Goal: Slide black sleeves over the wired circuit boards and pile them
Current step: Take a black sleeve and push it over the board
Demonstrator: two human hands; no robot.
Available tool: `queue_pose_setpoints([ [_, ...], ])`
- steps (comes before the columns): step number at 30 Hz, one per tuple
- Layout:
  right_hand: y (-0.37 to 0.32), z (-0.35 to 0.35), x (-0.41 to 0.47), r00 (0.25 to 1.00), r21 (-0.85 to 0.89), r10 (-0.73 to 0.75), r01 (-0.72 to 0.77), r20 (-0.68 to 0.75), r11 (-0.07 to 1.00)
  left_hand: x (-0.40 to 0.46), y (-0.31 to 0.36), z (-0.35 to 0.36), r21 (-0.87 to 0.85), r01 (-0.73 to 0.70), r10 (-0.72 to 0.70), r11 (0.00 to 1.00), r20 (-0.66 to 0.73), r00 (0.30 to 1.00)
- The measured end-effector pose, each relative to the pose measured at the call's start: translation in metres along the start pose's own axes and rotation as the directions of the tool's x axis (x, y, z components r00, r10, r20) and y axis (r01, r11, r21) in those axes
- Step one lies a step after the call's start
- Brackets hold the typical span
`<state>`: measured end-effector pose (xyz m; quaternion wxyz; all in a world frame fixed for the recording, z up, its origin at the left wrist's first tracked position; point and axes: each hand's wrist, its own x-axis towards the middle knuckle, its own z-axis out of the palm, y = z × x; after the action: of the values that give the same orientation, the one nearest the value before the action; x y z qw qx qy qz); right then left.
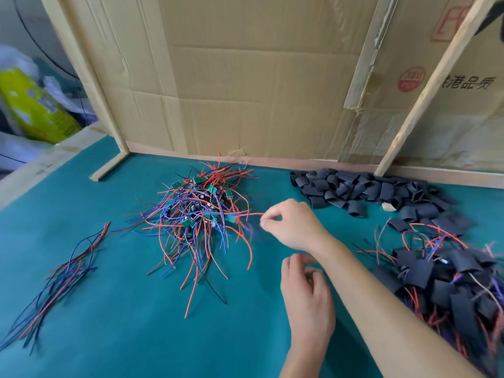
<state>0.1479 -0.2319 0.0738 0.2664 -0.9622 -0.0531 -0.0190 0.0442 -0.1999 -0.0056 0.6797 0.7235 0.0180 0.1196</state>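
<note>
While the right hand (293,223) pinches a red wire (246,214) from the tangled boards (196,205), the left hand's (306,293) curled fingers (300,264) grasp something hidden, just below.

Your sleeved pile (447,285) runs off the right edge; loose wires (54,276) blur; your left hand (306,293) hides its contents.

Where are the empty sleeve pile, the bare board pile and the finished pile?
empty black sleeves (362,188): head view, middle of the heap by the cardboard wall.
unsleeved wired circuit boards (199,211): head view, tangle's centre.
sleeved boards pile (447,279): head view, a black sleeve on top.
</note>
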Motion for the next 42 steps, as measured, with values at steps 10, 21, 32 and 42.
queue_pose_setpoints([
  [10,0.036,-0.061,-0.129,0.953,0.340,0.113,-0.012,-0.280,0.940,-0.001,0.007,0.001,-0.196,0.107,-0.117,0.975,-0.040,0.992],
  [21,0.047,-0.053,-0.180,0.988,0.158,0.057,-0.080,0.142,0.984,0.000,0.005,-0.001,-0.197,0.146,-0.146,0.969,0.015,0.989],
  [32,0.118,-0.097,-0.019,0.914,-0.061,0.354,-0.372,-0.199,0.926,0.000,0.005,0.001,-0.184,0.131,-0.126,0.974,0.041,0.991],
  [42,0.160,-0.052,0.027,0.865,-0.227,0.434,-0.489,-0.252,0.842,-0.001,0.011,-0.003,-0.217,0.186,-0.167,0.958,0.100,0.981],
])
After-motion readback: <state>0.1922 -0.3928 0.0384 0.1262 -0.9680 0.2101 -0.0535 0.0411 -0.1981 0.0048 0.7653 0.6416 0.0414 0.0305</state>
